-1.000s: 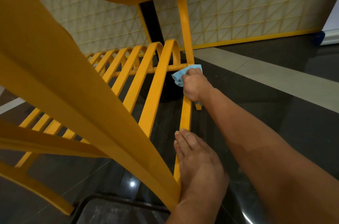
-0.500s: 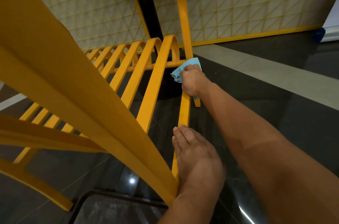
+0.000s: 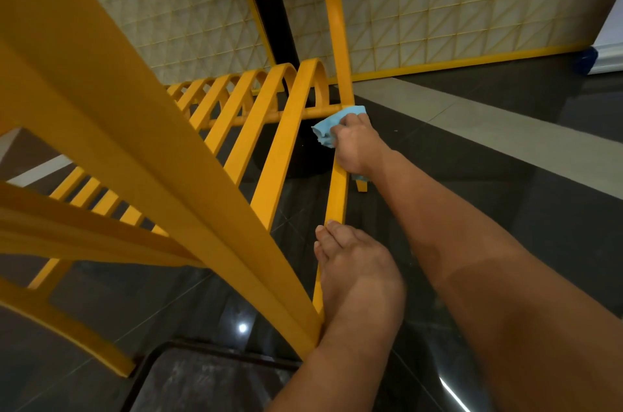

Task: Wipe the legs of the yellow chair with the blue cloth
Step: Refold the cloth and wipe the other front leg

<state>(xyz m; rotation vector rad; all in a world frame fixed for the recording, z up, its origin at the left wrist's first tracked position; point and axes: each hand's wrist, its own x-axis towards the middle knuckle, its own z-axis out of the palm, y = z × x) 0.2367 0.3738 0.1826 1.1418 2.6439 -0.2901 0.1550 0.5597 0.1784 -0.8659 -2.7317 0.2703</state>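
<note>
The yellow chair (image 3: 141, 155) lies tipped over close in front of me, its slats and legs filling the left half of the view. My right hand (image 3: 357, 147) presses the crumpled blue cloth (image 3: 332, 125) against a yellow side rail (image 3: 337, 196), just where a thin leg (image 3: 333, 24) and a crossbar meet. A corner of the cloth pokes out under my wrist. My left hand (image 3: 359, 276) lies over the near end of the same rail and holds it, fingers together; the thumb is hidden.
Dark glossy floor tiles (image 3: 488, 155) with a pale strip (image 3: 505, 132) run to the right. A patterned wall panel (image 3: 455, 7) with a yellow border stands behind. A black-framed object (image 3: 202, 378) lies at the bottom edge, and a white object with a blue end (image 3: 588, 61) at far right.
My right hand and the cloth have slid slightly farther along the rail toward the crossbar. My left hand has kept its hold in the same place.
</note>
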